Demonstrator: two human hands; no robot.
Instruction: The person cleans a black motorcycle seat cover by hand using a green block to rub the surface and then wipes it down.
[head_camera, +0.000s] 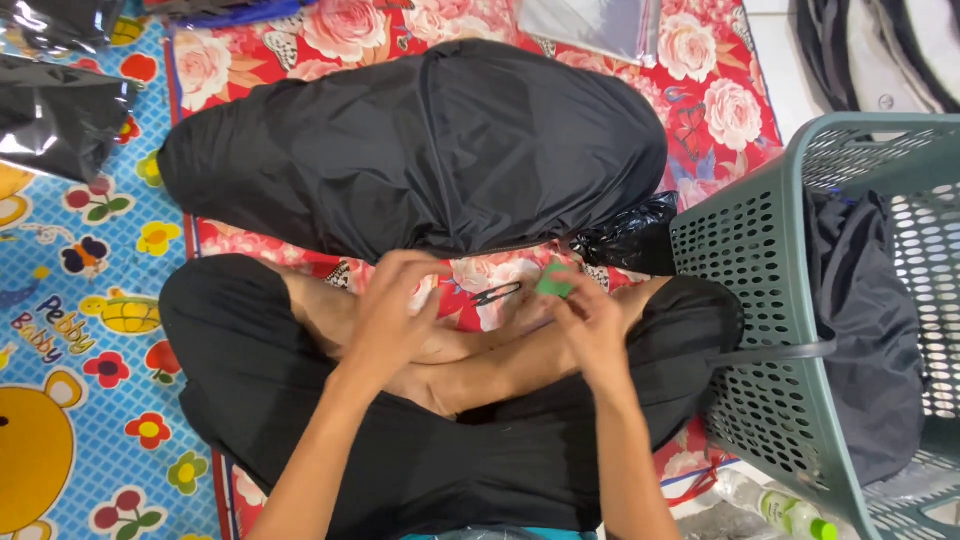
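A big black fabric bundle (420, 150) lies on the floral mat in front of my crossed legs. My right hand (585, 315) pinches a small green piece (553, 281) near the bundle's lower edge. My left hand (395, 305) hovers beside it with fingers curled at the bundle's hem; what it holds, if anything, is hidden. A small black thread snipper (497, 293) rests on the mat between both hands.
A grey-green perforated basket (770, 300) with black cloth inside stands to my right. A knotted black plastic bag (630, 240) lies by the basket. Shiny black bags (55, 110) sit at the far left. A plastic bottle (785, 508) lies near the basket's base.
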